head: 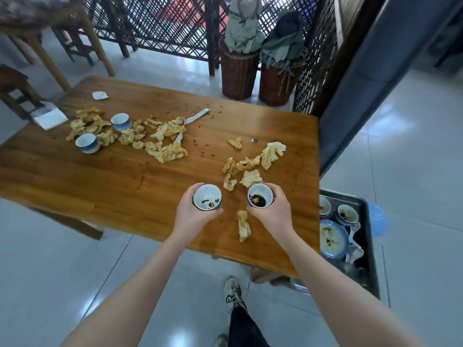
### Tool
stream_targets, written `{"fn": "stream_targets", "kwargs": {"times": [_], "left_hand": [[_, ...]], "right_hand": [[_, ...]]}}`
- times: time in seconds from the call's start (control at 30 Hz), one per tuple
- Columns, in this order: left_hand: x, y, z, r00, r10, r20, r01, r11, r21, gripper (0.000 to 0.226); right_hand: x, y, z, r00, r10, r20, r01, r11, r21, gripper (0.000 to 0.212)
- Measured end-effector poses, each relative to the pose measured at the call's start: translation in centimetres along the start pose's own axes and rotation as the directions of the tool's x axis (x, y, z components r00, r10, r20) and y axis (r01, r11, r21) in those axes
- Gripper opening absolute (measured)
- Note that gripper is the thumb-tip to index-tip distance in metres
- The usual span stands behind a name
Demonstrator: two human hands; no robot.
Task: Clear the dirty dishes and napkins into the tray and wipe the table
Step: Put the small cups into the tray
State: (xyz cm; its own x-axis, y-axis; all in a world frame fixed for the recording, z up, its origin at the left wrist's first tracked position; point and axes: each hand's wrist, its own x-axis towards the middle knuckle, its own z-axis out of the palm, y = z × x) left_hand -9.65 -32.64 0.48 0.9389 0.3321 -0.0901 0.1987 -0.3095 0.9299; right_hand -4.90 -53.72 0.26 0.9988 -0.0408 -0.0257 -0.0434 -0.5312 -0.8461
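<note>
Nearest us, our left hand [193,209] grips a stained cup [207,197] from the side, and our right hand [274,209] grips a second cup [260,196] with dark dregs. Both cups are held above the near edge of the wooden table [100,181]. A crumpled napkin [243,225] lies between our wrists. Just past the table's right edge, to the right of our right hand, sits the metal tray [370,241], which holds a dirty plate [333,239] and more cups. Beyond our hands, more greasy napkins [250,169] are scattered. Farther left, a bigger heap of napkins [160,139] lies around two blue-and-white cups [87,143], well apart from both hands. Wicker baskets [239,76] stand behind the table.
</note>
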Motion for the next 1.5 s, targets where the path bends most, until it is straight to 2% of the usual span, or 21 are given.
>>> {"fn": "stream_targets", "kwargs": {"times": [0.3,0.57,0.97,1.23,1.5], "left_hand": [[-6.6,2.4,6.3,0.99,0.009,0.14,-0.01,1.0,0.002,0.075],[-11.0,4.9,15.6,0.962,0.007,0.274,-0.005,1.0,-0.007,0.076],[-17.5,4.1,31.7,0.938,-0.103,0.331,0.081,0.993,0.081,0.074],[-18.2,-1.4,36.2,0.931,-0.196,0.307,0.154,0.976,0.154,0.073],[-17.2,-7.8,38.4,0.907,-0.273,0.32,0.214,0.955,0.206,0.076]], "right_hand": [[-6.3,3.5,-6.1,0.994,0.06,-0.094,-0.061,0.998,-0.003,0.075],[-8.9,10.0,-12.9,0.975,0.169,-0.147,-0.166,0.986,0.034,0.073],[-10.5,22.3,-22.8,0.924,0.356,-0.139,-0.346,0.934,0.09,0.068],[-10.9,28.3,-21.9,0.901,0.424,-0.09,-0.419,0.905,0.067,0.07],[-11.9,33.6,-16.9,0.889,0.458,-0.011,-0.453,0.883,0.126,0.065]]}}
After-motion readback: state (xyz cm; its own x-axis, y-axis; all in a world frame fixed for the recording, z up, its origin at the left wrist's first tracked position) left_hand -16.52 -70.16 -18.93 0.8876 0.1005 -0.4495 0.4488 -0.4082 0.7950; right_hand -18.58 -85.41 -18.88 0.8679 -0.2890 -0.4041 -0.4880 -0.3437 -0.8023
